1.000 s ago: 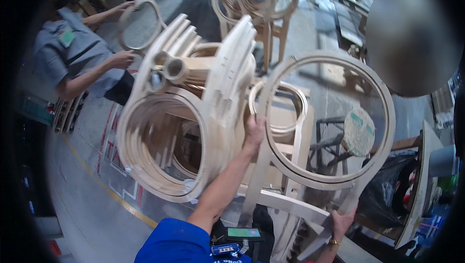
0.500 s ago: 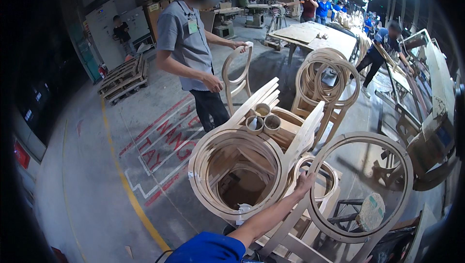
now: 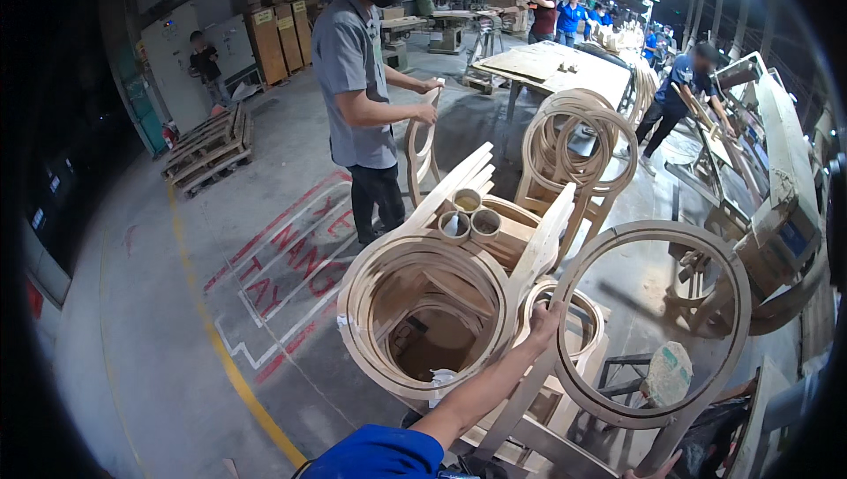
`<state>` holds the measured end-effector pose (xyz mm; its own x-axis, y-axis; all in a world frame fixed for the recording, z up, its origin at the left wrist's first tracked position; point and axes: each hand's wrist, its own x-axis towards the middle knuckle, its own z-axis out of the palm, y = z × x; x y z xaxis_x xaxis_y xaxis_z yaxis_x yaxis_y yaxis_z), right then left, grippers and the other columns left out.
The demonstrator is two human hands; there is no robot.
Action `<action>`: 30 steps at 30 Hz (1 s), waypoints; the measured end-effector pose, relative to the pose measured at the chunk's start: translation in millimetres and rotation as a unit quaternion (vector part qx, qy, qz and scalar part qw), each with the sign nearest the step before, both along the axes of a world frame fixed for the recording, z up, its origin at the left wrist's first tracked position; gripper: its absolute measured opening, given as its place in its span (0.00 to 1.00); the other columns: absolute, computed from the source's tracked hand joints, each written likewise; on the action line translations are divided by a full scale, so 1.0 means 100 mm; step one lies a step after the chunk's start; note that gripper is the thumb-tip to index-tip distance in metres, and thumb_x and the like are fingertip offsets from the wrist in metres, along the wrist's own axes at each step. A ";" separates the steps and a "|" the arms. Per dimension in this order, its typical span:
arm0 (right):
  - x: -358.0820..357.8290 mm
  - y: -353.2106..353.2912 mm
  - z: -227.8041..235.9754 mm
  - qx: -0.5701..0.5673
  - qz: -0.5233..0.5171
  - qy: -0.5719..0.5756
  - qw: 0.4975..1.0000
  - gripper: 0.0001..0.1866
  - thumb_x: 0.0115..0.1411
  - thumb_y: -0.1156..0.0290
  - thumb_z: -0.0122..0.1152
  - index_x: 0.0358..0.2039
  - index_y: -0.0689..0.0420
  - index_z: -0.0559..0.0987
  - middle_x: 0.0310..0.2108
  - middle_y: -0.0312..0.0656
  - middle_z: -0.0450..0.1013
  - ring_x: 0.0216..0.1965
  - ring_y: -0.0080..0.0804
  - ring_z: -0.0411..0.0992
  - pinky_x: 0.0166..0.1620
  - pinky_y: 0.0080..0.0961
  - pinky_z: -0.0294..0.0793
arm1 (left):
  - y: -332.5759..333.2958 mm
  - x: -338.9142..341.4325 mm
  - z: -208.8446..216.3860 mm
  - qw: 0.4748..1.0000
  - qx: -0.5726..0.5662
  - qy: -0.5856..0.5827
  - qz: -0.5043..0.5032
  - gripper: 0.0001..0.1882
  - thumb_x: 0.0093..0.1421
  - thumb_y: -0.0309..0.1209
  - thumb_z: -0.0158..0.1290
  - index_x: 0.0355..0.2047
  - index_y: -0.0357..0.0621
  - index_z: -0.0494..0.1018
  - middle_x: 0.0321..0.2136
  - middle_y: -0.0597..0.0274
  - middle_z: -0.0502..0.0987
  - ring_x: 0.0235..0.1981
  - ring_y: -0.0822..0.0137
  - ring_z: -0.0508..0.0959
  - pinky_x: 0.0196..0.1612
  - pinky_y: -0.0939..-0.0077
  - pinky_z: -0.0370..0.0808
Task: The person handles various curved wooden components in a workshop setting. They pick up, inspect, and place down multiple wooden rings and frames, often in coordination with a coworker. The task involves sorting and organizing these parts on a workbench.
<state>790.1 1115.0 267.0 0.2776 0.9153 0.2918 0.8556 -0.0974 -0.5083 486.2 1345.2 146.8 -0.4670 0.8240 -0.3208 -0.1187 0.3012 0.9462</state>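
Note:
My left hand (image 3: pixel 544 322) is closed on the left rim of a wooden chair frame (image 3: pixel 737 338) with a large round back. At the lower edge, part of my right hand (image 3: pixel 657 467) shows around a leg of the same frame; most of that hand is cut off. Left of the frame stands a stack of round wooden rings (image 3: pixel 353 351), hollow in the middle, with a white scrap on its near rim. Behind the stack, three small round cups (image 3: pixel 485 224) sit among pale wooden pieces (image 3: pixel 459 181). A smaller wooden ring (image 3: pixel 595 338) lies just beyond my left hand.
A person in a grey shirt (image 3: pixel 353 64) holds a curved chair part (image 3: pixel 419 148) ahead. More round-backed frames (image 3: pixel 534 148) lean beyond the stack. A round-topped stool (image 3: pixel 668 373) shows through the held ring. Pallets (image 3: pixel 207 148) lie left; machinery (image 3: pixel 785 241) stands right.
My view has shifted slightly, and the held chair frame sits a little further left. Part of my right hand has come into view. The person in grey has moved a hand up to the chair part.

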 end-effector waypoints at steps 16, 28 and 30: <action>-0.06 0.14 0.06 -0.077 -0.109 0.034 0.991 0.51 0.32 0.75 0.58 0.60 0.55 0.47 0.42 0.55 0.69 0.43 0.46 0.69 0.46 0.30 0.66 | 0.26 0.13 -0.18 0.987 0.009 -0.156 -0.023 0.19 0.48 0.43 0.48 0.22 0.35 0.68 0.17 0.60 0.69 0.22 0.70 0.69 0.26 0.72 0.67; 0.46 0.69 -0.94 -0.117 0.002 0.120 0.986 0.43 0.39 0.69 0.60 0.56 0.63 0.53 0.44 0.53 0.66 0.43 0.39 0.67 0.48 0.32 0.64 | 0.21 0.41 -0.80 0.996 -0.019 -0.082 -0.029 0.25 0.49 0.50 0.51 0.35 0.40 0.72 0.28 0.55 0.75 0.34 0.63 0.74 0.38 0.69 0.68; 0.52 0.78 -1.13 -0.136 0.006 0.140 0.981 0.42 0.39 0.70 0.61 0.55 0.64 0.53 0.44 0.53 0.66 0.43 0.39 0.67 0.48 0.32 0.64 | 0.10 0.37 -0.91 0.998 -0.008 -0.060 0.004 0.26 0.48 0.51 0.52 0.36 0.41 0.72 0.30 0.56 0.75 0.34 0.64 0.74 0.39 0.70 0.68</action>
